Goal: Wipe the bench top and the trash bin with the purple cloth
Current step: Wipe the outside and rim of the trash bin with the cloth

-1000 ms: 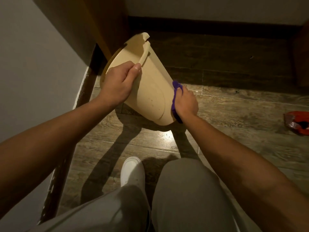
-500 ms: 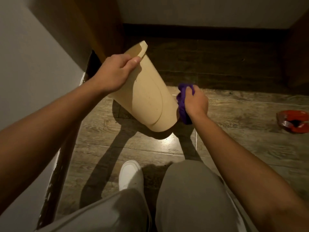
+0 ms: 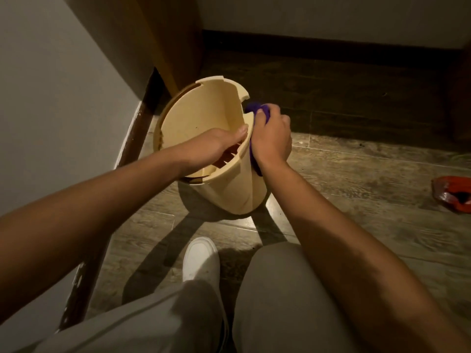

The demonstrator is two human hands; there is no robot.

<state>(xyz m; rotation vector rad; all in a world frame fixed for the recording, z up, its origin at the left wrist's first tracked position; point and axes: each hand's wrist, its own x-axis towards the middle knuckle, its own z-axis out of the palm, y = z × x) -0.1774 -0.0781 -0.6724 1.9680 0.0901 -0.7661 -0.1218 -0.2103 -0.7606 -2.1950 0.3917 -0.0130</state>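
Note:
The cream plastic trash bin (image 3: 204, 115) stands on the wooden floor near the left wall, its open mouth tilted toward me. My left hand (image 3: 211, 146) reaches inside and grips the near right rim, thumb on the edge. My right hand (image 3: 271, 138) presses the purple cloth (image 3: 256, 109) against the bin's outer right side, just below a notch in the rim. Most of the cloth is hidden under that hand. The bench top is not in view.
A white wall with a dark skirting (image 3: 132, 149) runs along the left. A wooden panel (image 3: 175, 34) stands behind the bin. A red wrapper (image 3: 452, 197) lies on the floor at far right. My knees and a white shoe (image 3: 201, 261) are below.
The bin turned from upside-down and tilted to mouth-up on the floor. My left hand shifted from the outside to inside the rim; my right hand with the cloth rose toward the rim.

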